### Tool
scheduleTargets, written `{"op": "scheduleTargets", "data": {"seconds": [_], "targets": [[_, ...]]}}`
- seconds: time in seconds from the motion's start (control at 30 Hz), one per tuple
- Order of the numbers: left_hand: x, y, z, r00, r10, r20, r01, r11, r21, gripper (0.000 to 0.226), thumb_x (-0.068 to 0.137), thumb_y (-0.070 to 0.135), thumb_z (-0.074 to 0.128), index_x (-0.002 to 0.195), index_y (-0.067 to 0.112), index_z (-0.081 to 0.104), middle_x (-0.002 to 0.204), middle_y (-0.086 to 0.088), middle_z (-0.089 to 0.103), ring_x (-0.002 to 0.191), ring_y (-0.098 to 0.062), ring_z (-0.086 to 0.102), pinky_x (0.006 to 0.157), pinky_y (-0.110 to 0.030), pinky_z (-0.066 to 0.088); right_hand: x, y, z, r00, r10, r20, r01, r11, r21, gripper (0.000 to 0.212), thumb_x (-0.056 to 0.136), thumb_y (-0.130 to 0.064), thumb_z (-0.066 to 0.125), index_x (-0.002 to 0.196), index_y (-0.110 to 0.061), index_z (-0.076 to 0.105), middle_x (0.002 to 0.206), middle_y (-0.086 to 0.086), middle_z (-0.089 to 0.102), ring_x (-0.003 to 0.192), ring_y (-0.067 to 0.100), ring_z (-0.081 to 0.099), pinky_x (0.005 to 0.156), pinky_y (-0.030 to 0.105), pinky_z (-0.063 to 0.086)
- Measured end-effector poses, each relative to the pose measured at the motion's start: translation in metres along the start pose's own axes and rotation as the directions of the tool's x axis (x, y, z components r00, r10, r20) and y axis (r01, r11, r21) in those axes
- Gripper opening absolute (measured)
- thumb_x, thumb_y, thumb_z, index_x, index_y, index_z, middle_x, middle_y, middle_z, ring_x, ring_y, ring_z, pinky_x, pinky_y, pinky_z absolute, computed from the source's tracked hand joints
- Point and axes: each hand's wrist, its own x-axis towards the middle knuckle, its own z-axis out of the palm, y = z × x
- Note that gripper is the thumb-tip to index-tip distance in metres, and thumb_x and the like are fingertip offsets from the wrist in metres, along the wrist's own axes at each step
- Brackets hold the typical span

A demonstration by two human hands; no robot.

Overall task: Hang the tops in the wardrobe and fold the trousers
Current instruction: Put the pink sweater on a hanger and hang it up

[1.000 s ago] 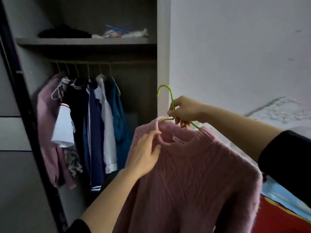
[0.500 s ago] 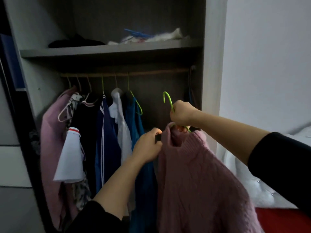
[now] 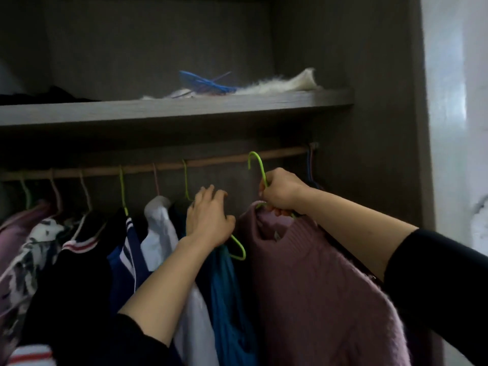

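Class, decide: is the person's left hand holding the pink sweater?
No, the left hand is on the teal top, beside the pink sweater.

The wardrobe (image 3: 383,75) fills most of the view, built of dull grey-brown boards with a faint wood grain. A shelf (image 3: 184,112) runs across it from the left edge to the right side panel (image 3: 390,154). On the shelf, a dark cloth (image 3: 47,95) lies at the left end, with blue hangers (image 3: 206,84) and a white fluffy piece (image 3: 285,84) toward the right end. Below the shelf, a pale wooden rail (image 3: 216,162) spans the space and meets the side panel. Beyond that panel stands a white wall (image 3: 449,128), brightly lit, while the inside of the wardrobe is dim.
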Motion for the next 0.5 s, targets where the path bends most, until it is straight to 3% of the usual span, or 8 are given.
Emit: {"op": "scheduleTargets", "data": {"seconds": [0.13, 0.27, 0.37, 0.5], "targets": [[0.041, -0.028, -0.003, 0.998, -0.011, 0.068, 0.004, 0.994, 0.108, 0.082, 0.081, 0.038, 0.065, 0.146, 0.021, 0.019, 0.149, -0.013, 0.022, 0.139, -0.032, 0.016, 0.113, -0.044, 0.023, 0.051, -0.022, 0.013, 0.997, 0.031, -0.073, -0.023, 0.994, 0.105, 0.014, 0.090, -0.014, 0.052, 0.088, -0.008, 0.064, 0.076, 0.012, 0.066, 0.054, 0.020, 0.058, 0.041, 0.026, 0.043], [0.068, -0.048, -0.007, 0.996, -0.037, 0.082, 0.032, 0.997, 0.066, 0.103, 0.079, 0.032, 0.069, 0.151, 0.028, -0.004, 0.156, -0.011, -0.014, 0.144, -0.034, -0.002, 0.114, -0.047, 0.017, 0.095, -0.040, 0.026, 0.991, 0.047, -0.122, -0.028, 0.988, 0.152, 0.017, 0.088, -0.022, 0.057, 0.086, -0.007, 0.066, 0.081, 0.011, 0.067, 0.063, 0.024, 0.062, 0.052, 0.030, 0.048], [0.081, -0.064, -0.003, 0.999, -0.021, 0.028, 0.020, 0.999, 0.047, 0.111, 0.076, 0.032, 0.071, 0.149, 0.031, -0.012, 0.155, -0.007, -0.022, 0.145, -0.029, -0.010, 0.115, -0.046, 0.013, 0.122, -0.045, 0.042, 0.991, 0.011, -0.131, 0.003, 0.994, 0.109, 0.024, 0.087, -0.024, 0.057, 0.095, -0.005, 0.070, 0.092, 0.015, 0.071, 0.080, 0.030, 0.067, 0.070, 0.037, 0.055], [0.090, -0.080, 0.000, 1.000, 0.011, -0.008, -0.010, 0.998, 0.069, 0.113, 0.077, 0.031, 0.071, 0.148, 0.026, -0.017, 0.155, -0.005, -0.023, 0.145, -0.026, -0.013, 0.117, -0.040, 0.006, 0.143, -0.044, 0.068, 0.994, -0.049, -0.099, 0.060, 0.993, 0.103, 0.021, 0.084, -0.019, 0.057, 0.097, -0.008, 0.069, 0.091, 0.016, 0.071, 0.069, 0.027, 0.064, 0.052, 0.028, 0.049]]}}
